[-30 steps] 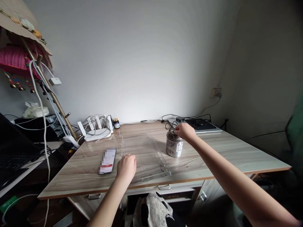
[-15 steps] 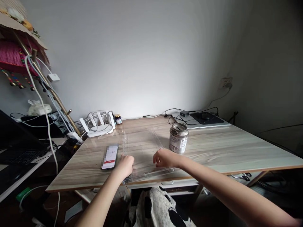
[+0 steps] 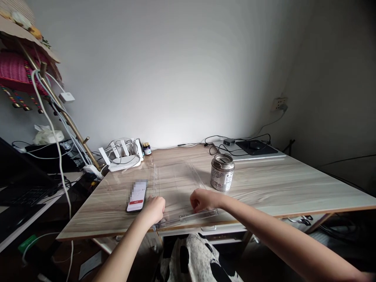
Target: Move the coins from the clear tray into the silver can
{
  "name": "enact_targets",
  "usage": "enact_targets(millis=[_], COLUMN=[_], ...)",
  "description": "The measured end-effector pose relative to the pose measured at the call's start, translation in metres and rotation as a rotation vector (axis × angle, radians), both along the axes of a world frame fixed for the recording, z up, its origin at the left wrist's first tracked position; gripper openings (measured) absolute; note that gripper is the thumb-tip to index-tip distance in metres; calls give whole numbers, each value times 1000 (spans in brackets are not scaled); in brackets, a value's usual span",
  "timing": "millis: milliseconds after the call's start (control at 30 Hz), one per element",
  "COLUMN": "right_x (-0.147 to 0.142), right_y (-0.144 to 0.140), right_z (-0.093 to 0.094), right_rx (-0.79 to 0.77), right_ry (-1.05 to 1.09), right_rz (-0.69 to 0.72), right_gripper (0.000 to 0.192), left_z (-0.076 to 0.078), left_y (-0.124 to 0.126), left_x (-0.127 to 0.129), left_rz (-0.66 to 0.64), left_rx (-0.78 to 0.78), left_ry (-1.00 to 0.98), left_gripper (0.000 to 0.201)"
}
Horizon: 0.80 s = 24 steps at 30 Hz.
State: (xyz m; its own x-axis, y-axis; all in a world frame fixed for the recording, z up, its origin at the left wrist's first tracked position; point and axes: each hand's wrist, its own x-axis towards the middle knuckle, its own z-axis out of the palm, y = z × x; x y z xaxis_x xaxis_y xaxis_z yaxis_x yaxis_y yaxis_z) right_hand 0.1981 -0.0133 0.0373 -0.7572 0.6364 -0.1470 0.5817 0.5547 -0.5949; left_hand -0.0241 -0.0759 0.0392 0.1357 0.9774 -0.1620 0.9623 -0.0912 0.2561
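A clear plastic tray (image 3: 176, 184) lies flat on the wooden desk (image 3: 279, 188), reaching to its front edge. My left hand (image 3: 155, 208) rests on the tray's near left corner, fingers curled. My right hand (image 3: 203, 199) is inside the tray near its front right end, fingertips pinched down at something too small to make out. A silver tin can (image 3: 222, 172) with a slotted lid stands just right of the tray. A phone (image 3: 137, 195) lies to the left of my left hand.
A white router (image 3: 123, 153) with cables and a small dark jar (image 3: 146, 148) sit at the desk's back left. A black pad and cables (image 3: 252, 145) lie at the back right. A cluttered shelf with wires (image 3: 44, 129) stands left of the desk.
My right hand left the top of the tin can and came down into the tray's front right end. The view shifted a little; my left hand stayed on the tray.
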Motion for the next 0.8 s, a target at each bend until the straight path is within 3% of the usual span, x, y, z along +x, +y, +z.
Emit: enact_targets(millis=[67, 133, 233, 300, 500, 633, 700, 800], right_x=[15, 37, 71, 86, 92, 79, 64, 32], right_y=[5, 16, 37, 48, 56, 38, 20, -10], right_z=[20, 43, 70, 77, 78, 86, 81, 58], right_rx=[157, 384, 641, 679, 601, 718, 757, 567], right_ry=[130, 238, 148, 26, -145, -1, 123, 260], right_rz=[-113, -344, -758, -877, -870, -877, -814, -494], right_gripper=[7, 9, 10, 8, 7, 17, 21, 20], left_z=[0, -1, -5, -8, -4, -4, -8, -13], left_y=[-1, -1, -2, -2, 2, 10, 15, 21], left_x=[-1, 0, 5, 9, 7, -7, -9, 6], left_rz=[-46, -55, -50, -60, -69, -40, -6, 161], left_rx=[8, 43, 111, 122, 46, -7, 61, 211], left_ry=[75, 105, 132, 179, 226, 99, -69, -585], left_gripper=[19, 17, 15, 16, 16, 10, 8, 13])
